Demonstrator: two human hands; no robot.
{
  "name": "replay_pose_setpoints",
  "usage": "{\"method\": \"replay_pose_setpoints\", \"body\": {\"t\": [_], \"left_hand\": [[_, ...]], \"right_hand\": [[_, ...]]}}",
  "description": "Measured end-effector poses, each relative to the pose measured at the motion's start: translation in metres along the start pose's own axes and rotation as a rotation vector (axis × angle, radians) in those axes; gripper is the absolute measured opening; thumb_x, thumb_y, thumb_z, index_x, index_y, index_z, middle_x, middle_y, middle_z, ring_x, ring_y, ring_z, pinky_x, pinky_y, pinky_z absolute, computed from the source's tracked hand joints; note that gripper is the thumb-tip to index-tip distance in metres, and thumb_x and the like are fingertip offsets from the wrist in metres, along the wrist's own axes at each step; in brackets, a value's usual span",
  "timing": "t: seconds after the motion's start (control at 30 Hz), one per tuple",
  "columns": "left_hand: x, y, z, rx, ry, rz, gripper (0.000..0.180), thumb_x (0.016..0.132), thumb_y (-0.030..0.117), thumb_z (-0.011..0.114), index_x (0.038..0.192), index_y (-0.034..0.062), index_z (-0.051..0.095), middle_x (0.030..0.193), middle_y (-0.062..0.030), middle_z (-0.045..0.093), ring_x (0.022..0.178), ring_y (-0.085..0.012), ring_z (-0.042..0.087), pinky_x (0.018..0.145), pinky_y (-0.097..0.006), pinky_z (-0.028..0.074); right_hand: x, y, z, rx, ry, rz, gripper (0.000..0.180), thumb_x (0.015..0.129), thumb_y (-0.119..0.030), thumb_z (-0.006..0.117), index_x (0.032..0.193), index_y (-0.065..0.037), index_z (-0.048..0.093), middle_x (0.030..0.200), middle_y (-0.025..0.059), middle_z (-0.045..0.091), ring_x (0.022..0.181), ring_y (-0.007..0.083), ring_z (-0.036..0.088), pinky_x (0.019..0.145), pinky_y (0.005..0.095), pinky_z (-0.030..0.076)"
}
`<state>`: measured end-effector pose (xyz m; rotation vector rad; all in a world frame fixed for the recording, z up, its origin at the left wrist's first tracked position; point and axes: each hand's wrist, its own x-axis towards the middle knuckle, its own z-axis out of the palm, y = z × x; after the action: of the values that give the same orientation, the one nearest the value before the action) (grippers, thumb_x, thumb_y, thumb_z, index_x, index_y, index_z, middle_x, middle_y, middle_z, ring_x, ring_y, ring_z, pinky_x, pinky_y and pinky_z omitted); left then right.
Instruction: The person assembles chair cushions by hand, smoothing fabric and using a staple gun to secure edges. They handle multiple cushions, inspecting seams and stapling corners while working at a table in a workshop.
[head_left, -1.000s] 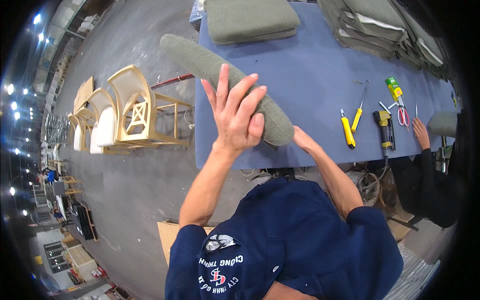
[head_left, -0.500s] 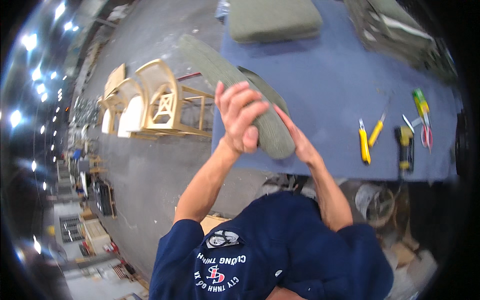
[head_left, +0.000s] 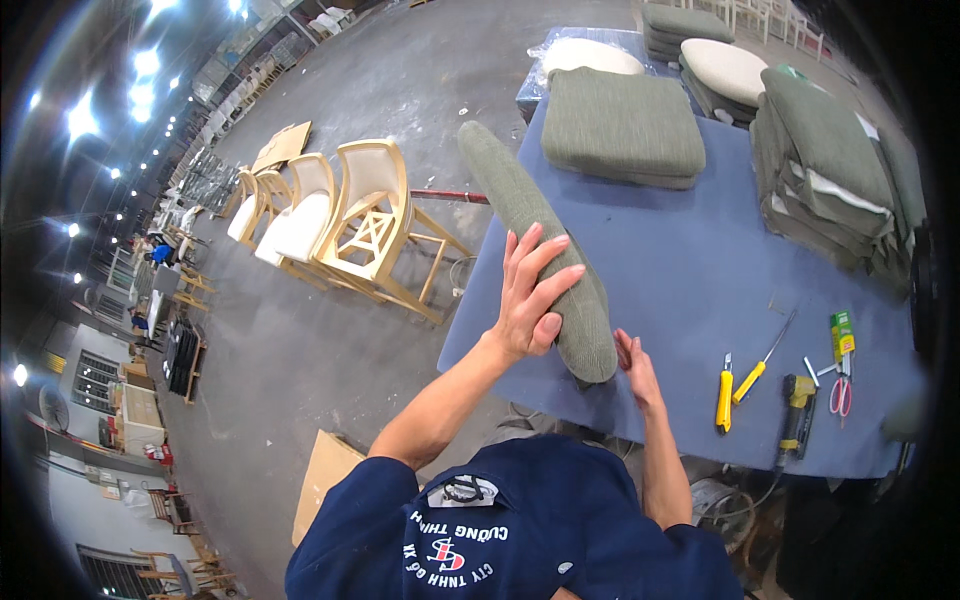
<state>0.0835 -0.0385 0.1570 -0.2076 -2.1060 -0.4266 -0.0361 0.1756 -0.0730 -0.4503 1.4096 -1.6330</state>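
A grey-green upholstered seat cushion (head_left: 565,300) is tipped up on edge over the near left part of the blue-covered table (head_left: 660,290). My left hand (head_left: 535,290) holds it from the left, fingers spread across its fabric and thumb lower down. Beside the cushion's near end is my right hand (head_left: 638,372), its fingers loosely extended and nothing seen in them. Whether its fingertips touch the cushion I cannot tell. The cushion's right-hand face is mostly hidden.
Stacked green cushions (head_left: 625,130) and a pile of green covers (head_left: 825,170) lie farther back. At right are a yellow-handled cutter (head_left: 725,395), a screwdriver (head_left: 765,360), a staple gun (head_left: 797,410) and scissors (head_left: 842,395). Wooden chairs (head_left: 365,220) stand on the floor at left.
The view has shifted, showing more of the table's far side. My left fingers have spread wider on the cushion, and my right hand has moved from its side toward its near end.
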Motion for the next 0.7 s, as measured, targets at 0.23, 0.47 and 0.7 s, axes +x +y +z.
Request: {"method": "replay_pose_setpoints", "body": {"t": [0.23, 0.47, 0.7], "left_hand": [[-0.057, -0.047, -0.016, -0.278, 0.296, -0.479, 0.066, 0.11, 0.043, 0.027, 0.162, 0.0017, 0.028, 0.173, -0.0166, 0.016, 0.161, -0.0335, 0.009, 0.129, -0.048, 0.007], [-0.053, -0.134, -0.064, -0.388, 0.371, -0.654, 0.068, 0.111, 0.04, 0.028, 0.166, 0.0029, 0.014, 0.175, -0.0139, 0.008, 0.162, -0.0302, 0.003, 0.13, -0.044, 0.005], [-0.063, -0.104, -0.083, -0.533, 0.497, -0.742, 0.069, 0.111, 0.044, 0.023, 0.166, 0.0034, 0.014, 0.173, -0.0192, 0.007, 0.161, -0.0306, 0.007, 0.13, -0.045, 0.007]], "right_hand": [[-0.011, -0.212, 0.069, -0.176, -0.036, -0.623, 0.087, 0.107, -0.068, 0.025, 0.162, -0.002, 0.033, 0.169, 0.0153, 0.03, 0.157, 0.0327, 0.026, 0.128, 0.0481, 0.017], [0.048, -0.201, 0.173, -0.497, -0.415, -0.451, 0.09, 0.106, -0.069, 0.029, 0.166, -0.003, 0.019, 0.174, 0.0133, 0.018, 0.161, 0.0291, 0.013, 0.129, 0.0443, 0.007], [0.107, -0.093, 0.161, -0.397, -0.236, -0.088, 0.078, 0.111, -0.059, 0.027, 0.166, -0.004, 0.02, 0.173, 0.0137, 0.018, 0.16, 0.0275, 0.014, 0.13, 0.0422, 0.012]]}}
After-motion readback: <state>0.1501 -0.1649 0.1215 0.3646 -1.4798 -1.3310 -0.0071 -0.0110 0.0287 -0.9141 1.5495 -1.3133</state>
